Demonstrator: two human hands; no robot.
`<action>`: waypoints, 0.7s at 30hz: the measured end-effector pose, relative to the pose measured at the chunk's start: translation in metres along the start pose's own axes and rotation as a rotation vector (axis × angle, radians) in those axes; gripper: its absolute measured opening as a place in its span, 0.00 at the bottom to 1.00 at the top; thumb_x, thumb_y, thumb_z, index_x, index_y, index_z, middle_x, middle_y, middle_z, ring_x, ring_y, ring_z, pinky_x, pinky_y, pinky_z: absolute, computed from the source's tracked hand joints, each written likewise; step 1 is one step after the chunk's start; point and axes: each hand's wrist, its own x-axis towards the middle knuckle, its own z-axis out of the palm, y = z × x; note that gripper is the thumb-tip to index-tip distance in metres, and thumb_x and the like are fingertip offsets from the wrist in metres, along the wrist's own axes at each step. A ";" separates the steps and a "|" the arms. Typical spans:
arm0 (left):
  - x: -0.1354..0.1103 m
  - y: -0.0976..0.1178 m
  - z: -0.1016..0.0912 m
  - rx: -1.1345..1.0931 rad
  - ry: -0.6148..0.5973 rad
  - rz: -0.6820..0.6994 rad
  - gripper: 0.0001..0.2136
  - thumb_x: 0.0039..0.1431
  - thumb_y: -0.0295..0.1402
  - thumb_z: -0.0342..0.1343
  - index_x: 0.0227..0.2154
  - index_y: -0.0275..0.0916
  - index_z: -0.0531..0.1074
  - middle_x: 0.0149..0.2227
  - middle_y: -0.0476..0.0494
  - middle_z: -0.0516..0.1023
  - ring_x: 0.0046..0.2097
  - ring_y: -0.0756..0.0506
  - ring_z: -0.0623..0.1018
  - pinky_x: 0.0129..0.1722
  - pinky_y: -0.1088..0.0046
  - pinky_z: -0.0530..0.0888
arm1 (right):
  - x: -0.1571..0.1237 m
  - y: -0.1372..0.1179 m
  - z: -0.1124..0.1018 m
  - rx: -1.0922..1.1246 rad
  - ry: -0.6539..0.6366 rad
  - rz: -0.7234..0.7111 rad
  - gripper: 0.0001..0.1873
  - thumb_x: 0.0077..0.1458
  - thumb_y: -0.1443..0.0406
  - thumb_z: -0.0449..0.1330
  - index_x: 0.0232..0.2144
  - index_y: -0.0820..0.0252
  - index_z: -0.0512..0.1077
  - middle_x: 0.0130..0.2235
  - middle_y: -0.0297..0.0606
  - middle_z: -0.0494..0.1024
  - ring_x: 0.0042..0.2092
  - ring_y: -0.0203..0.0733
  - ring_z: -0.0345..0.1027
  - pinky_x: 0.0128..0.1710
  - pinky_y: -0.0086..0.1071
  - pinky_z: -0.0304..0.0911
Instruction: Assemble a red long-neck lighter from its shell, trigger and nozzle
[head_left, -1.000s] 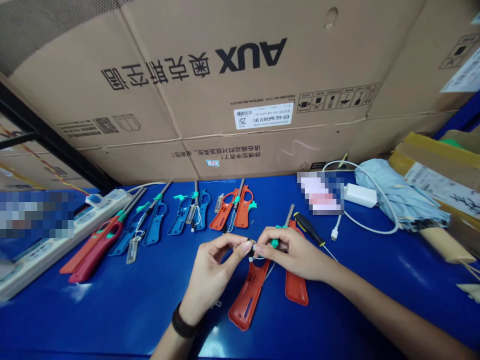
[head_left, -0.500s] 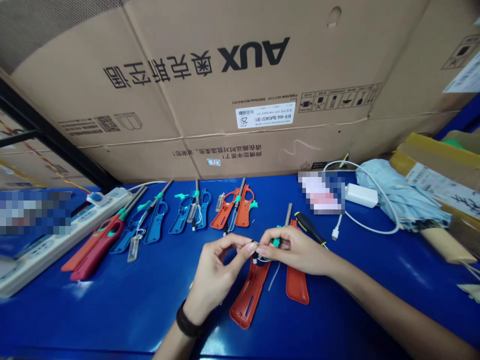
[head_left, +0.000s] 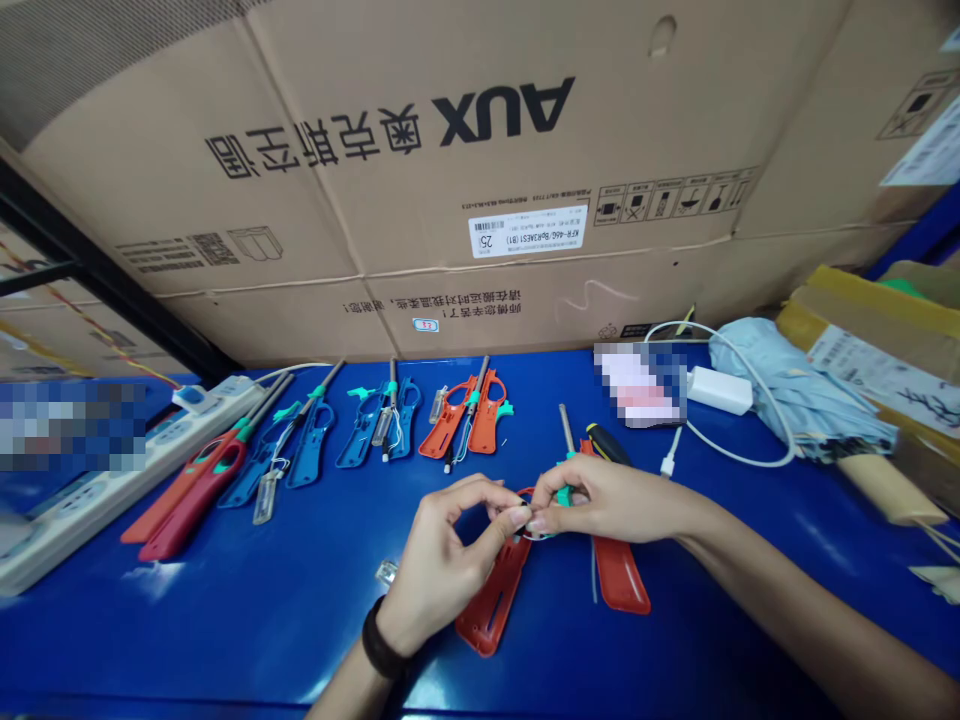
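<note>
My left hand [head_left: 450,555] and my right hand [head_left: 607,500] meet over the middle of the blue table [head_left: 225,620], fingertips pinched together on a small black part with thin white wires [head_left: 523,528]. Under them lies an opened red lighter: one red shell half [head_left: 491,600] below my left fingers, the other red half [head_left: 619,570] below my right hand. A metal nozzle tube with a green collar [head_left: 564,440] sticks out behind my right hand. A black-handled screwdriver [head_left: 606,443] lies just beyond it.
Behind, a row of lighters lies along the table: two closed red ones [head_left: 187,495], opened blue ones [head_left: 379,430] and an opened orange one [head_left: 469,415]. A white power strip [head_left: 90,500] sits left, a white charger with cable [head_left: 720,390] and a folded umbrella [head_left: 802,385] right. Big cardboard boxes [head_left: 450,180] wall the back.
Both hands have drifted slightly nearer and rightward, still pinched together. The right red shell half has swung so its lower end points further right, and the nozzle tube has tilted.
</note>
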 end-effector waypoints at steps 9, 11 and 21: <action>0.003 -0.004 -0.006 -0.085 0.079 -0.123 0.08 0.53 0.36 0.58 0.28 0.35 0.74 0.29 0.46 0.77 0.33 0.48 0.74 0.35 0.76 0.70 | 0.003 0.002 0.007 -0.098 0.144 -0.091 0.14 0.56 0.58 0.56 0.30 0.62 0.74 0.28 0.33 0.74 0.28 0.33 0.60 0.27 0.28 0.54; 0.003 -0.003 -0.008 -0.122 0.087 -0.162 0.09 0.53 0.36 0.58 0.28 0.35 0.74 0.29 0.46 0.77 0.33 0.49 0.74 0.35 0.77 0.70 | 0.002 0.002 0.009 -0.150 0.200 -0.170 0.13 0.56 0.57 0.56 0.31 0.60 0.74 0.30 0.33 0.73 0.31 0.34 0.62 0.32 0.28 0.57; 0.005 -0.004 -0.007 -0.280 0.108 -0.294 0.11 0.50 0.38 0.60 0.26 0.34 0.74 0.28 0.47 0.77 0.31 0.51 0.72 0.33 0.80 0.68 | 0.002 0.006 0.022 -1.028 0.529 -0.620 0.12 0.59 0.60 0.54 0.32 0.61 0.73 0.27 0.36 0.68 0.30 0.40 0.57 0.30 0.32 0.54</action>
